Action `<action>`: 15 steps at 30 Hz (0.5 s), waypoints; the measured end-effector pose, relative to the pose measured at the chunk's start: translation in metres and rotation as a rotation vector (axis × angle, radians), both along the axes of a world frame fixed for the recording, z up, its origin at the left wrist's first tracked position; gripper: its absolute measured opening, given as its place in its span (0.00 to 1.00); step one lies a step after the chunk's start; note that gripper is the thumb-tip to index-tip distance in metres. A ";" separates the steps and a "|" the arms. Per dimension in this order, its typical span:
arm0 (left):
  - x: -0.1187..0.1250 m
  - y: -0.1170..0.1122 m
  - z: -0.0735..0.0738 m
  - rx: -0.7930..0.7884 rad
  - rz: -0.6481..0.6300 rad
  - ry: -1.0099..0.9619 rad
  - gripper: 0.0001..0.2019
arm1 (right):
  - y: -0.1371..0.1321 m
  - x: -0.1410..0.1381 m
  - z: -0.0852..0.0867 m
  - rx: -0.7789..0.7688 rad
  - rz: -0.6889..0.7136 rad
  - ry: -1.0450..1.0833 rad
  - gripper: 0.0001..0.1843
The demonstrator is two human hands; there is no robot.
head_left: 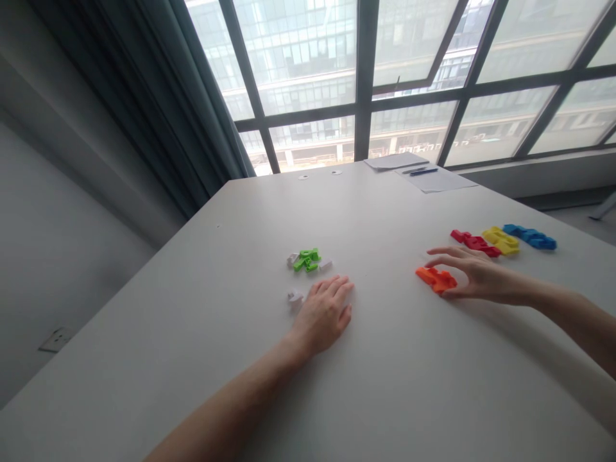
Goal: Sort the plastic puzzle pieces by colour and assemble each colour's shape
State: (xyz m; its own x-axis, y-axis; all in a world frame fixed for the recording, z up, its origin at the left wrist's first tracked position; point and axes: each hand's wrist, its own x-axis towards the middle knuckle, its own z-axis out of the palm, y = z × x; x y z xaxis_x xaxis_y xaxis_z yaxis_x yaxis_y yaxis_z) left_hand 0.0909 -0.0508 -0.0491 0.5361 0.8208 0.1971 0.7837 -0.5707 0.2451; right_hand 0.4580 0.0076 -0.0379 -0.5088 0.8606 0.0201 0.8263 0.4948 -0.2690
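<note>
My left hand (326, 311) rests palm down on the white table (202, 333), its fingers loosely stretched out and nothing in it. Just beyond its fingertips lie small bright green plastic pieces (307, 259), with a white piece (326, 264) at their right and another at their left. One more white piece (295, 297) sits left of the wrist side of this hand. At the right, my right hand (462, 273) curves around a cluster of orange plastic pieces (437, 280), thumb at the near side and a fingertip at the far side. The orange pieces lie on the tabletop.
Behind my right hand are rows of red pieces (475, 244), yellow pieces (501, 240) and blue pieces (530, 236). Paper sheets (445, 181) and a pen (424, 171) lie at the table's far edge, by the windows. A dark curtain (158, 83) hangs at the left.
</note>
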 end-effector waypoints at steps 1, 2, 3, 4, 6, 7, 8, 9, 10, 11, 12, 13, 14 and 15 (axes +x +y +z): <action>0.000 0.000 0.000 0.000 0.000 0.000 0.19 | 0.000 0.000 0.001 -0.013 -0.010 -0.003 0.32; 0.000 0.000 0.000 -0.001 0.000 0.001 0.19 | 0.000 -0.001 0.002 -0.028 -0.019 -0.009 0.33; 0.000 0.000 0.000 -0.001 0.000 0.002 0.19 | -0.001 -0.001 0.004 -0.046 -0.028 -0.016 0.35; -0.001 0.000 0.000 -0.002 0.000 0.003 0.19 | -0.001 -0.001 0.006 -0.068 -0.036 -0.022 0.35; -0.001 -0.001 0.000 -0.003 0.001 0.005 0.19 | -0.003 -0.001 0.010 -0.115 -0.051 -0.030 0.35; -0.001 -0.001 0.000 -0.003 0.001 0.006 0.19 | -0.004 -0.001 0.012 -0.134 -0.057 -0.029 0.35; -0.001 -0.001 0.000 -0.003 0.001 0.006 0.19 | -0.005 -0.002 0.013 -0.152 -0.060 -0.025 0.35; -0.001 -0.001 0.000 -0.002 0.001 0.006 0.19 | -0.006 -0.002 0.014 -0.167 -0.061 -0.015 0.35; -0.001 -0.001 0.000 -0.002 0.000 0.006 0.19 | -0.007 -0.002 0.015 -0.178 -0.057 -0.001 0.36; -0.001 -0.001 0.000 -0.002 0.000 0.006 0.19 | -0.007 -0.003 0.015 -0.185 -0.050 0.016 0.36; 0.000 0.000 0.000 -0.003 0.001 0.007 0.19 | -0.007 -0.003 0.016 -0.190 -0.041 0.035 0.36; 0.000 0.000 0.000 -0.005 0.002 0.009 0.19 | -0.007 -0.004 0.015 -0.195 -0.031 0.051 0.36; 0.000 0.000 0.001 -0.007 0.003 0.010 0.19 | -0.007 -0.004 0.015 -0.199 -0.022 0.063 0.36; 0.000 0.000 0.001 -0.009 0.003 0.011 0.19 | -0.007 -0.005 0.015 -0.205 -0.015 0.072 0.35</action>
